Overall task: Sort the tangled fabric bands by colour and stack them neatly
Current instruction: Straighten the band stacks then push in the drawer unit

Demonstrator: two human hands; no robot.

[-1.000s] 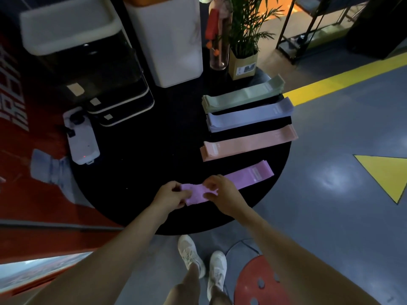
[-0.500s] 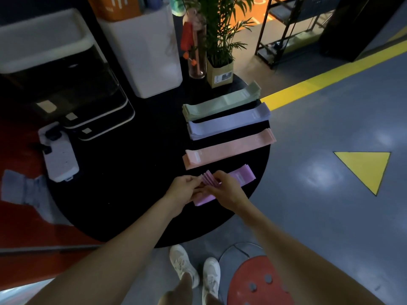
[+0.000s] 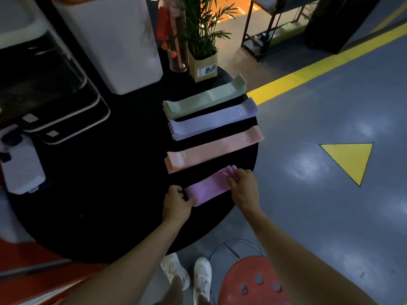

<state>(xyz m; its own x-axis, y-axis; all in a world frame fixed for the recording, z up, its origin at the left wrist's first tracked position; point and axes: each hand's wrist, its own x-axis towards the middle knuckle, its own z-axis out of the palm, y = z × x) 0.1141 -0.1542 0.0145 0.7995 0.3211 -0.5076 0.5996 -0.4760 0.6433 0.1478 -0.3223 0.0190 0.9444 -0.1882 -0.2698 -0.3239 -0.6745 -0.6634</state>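
Note:
Four flat stacks of fabric bands lie side by side on the right half of a round black table (image 3: pixel 110 194): green (image 3: pixel 204 97) farthest, then lavender (image 3: pixel 213 121), then peach (image 3: pixel 214 149), and a pink-purple stack (image 3: pixel 208 188) nearest me. My left hand (image 3: pixel 177 202) grips the near left end of the pink-purple stack. At the stack's far right end my right hand (image 3: pixel 243 187) pinches the fanned band edges. The stack lies stretched flat between both hands.
At the table's back stand a white box (image 3: pixel 116 40), a potted plant (image 3: pixel 202 62) and a glass vase (image 3: pixel 178 49). Black trays (image 3: pixel 66 111) and a white device (image 3: pixel 21 164) sit on the left. A red stool (image 3: pixel 253 282) stands by my feet.
My right hand has slid from beside the left hand out to the far right end of the pink-purple stack. The stack now lies flat between both hands. The camera has shifted.

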